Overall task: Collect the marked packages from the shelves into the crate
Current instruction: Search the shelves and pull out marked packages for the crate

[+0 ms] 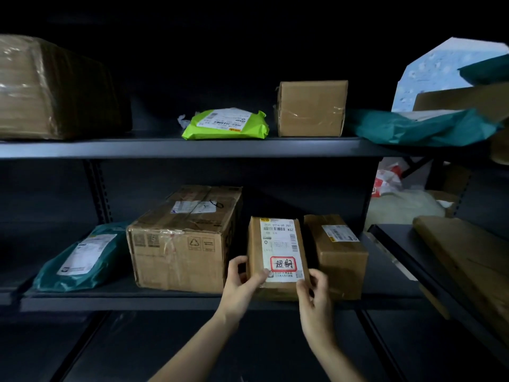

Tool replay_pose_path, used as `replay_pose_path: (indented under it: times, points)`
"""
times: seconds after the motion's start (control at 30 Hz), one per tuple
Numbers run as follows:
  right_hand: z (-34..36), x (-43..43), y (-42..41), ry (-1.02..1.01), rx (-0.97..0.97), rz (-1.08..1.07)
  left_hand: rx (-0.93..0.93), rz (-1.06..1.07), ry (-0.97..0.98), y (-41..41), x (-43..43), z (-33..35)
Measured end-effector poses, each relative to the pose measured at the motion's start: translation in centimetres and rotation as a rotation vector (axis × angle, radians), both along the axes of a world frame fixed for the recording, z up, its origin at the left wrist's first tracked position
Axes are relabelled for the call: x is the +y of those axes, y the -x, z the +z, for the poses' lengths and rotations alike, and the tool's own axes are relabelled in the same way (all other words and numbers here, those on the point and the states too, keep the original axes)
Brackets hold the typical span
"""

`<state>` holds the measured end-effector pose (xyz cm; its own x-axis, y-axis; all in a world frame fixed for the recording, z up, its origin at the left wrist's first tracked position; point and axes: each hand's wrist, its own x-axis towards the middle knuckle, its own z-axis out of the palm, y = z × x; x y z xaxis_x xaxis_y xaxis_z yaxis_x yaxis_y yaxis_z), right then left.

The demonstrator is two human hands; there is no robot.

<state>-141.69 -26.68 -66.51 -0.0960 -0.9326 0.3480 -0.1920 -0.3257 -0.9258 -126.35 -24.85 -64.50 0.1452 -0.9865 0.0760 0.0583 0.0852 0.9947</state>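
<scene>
The left hand point(242, 283) and right hand point(314, 295) grasp the red-stamped box point(275, 244) at the front edge of the lower shelf point(110, 303). Narrow gaps, apparently, separate it from the large carton point(181, 244) and smaller box point(340, 257) alongside.

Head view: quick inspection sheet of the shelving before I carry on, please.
Surface: lower shelf, dark metal, four parcels; upper shelf holds more.
Job's things: red-stamped cardboard box at the lower shelf, between the large carton and a plain brown box; crate not in view.
Clutter: teal mailer, lime-green mailer, small taped box, wrapped carton.
Grippers: left hand and right hand both grip the red-stamped cardboard box at its near corners.
Cables: nothing seen.
Surroundings: neighbouring shelf at right with a flat cardboard parcel; lighting dim.
</scene>
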Motion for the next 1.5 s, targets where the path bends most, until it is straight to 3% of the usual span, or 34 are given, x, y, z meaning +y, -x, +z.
replay_pose_path:
  times: [0.23, 0.67, 0.87, 1.0, 1.1, 1.27, 1.5]
  points:
    - [1.7, 0.1, 0.6, 0.018, -0.175, -0.002, -0.065, 0.024, 0.122, -1.6, 2.6, 2.8]
    - [4.7, 0.9, -7.9, 0.096, 0.034, 0.275, 0.106, 0.233, 0.180, -9.0, 13.5, 5.3]
    - [6.5, 1.2, -12.6, 0.282, 0.393, 0.305, 0.182, 0.485, 0.158, -15.6, 16.8, 4.1]
    - [8.8, 0.4, -16.1, 0.432, 0.783, 0.207, 0.129, 0.534, 0.135, -18.6, 16.3, 3.4]
    - [10.0, -0.2, -19.0, 0.467, 0.959, 0.132, 0.134, 0.524, 0.125, -20.8, 15.4, 3.1]
    - [9.5, -0.9, -21.5, 0.451, 1.125, 0.095, 0.145, 0.508, 0.132, -23.7, 15.2, 2.8]
    - [8.5, -0.8, -16.4, 0.491, 1.062, 0.073, 0.219, 0.544, 0.182, -23.7, 16.2, 1.7]
